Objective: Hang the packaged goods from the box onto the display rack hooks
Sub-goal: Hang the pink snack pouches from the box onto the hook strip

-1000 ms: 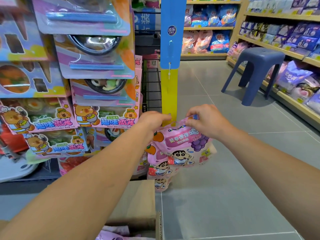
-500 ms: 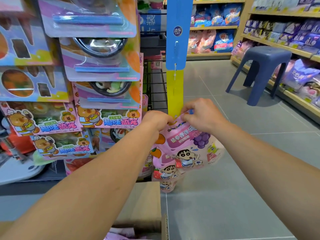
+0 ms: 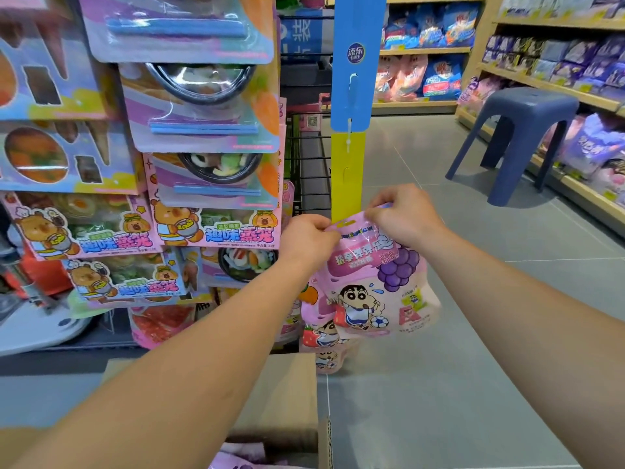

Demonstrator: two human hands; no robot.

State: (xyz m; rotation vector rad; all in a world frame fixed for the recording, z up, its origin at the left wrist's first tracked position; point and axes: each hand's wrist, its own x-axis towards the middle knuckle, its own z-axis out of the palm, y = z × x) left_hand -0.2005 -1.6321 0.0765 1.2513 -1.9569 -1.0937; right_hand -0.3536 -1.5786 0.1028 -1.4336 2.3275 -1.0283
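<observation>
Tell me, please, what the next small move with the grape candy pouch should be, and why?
Probably lift the grape candy pouch slightly and press its hang hole onto a clip of the yellow hanging strip. The left hand and right hand pinch its top corners right at the strip, above pouches already hanging below.

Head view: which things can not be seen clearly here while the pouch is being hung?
- Hook on the yellow strip: hidden behind the pouch and both hands, left hand, right hand.
- Box: contents cut off by the bottom edge and the arm.
- Left toy packs: blurred.
- Far shelf labels: too small.
</observation>
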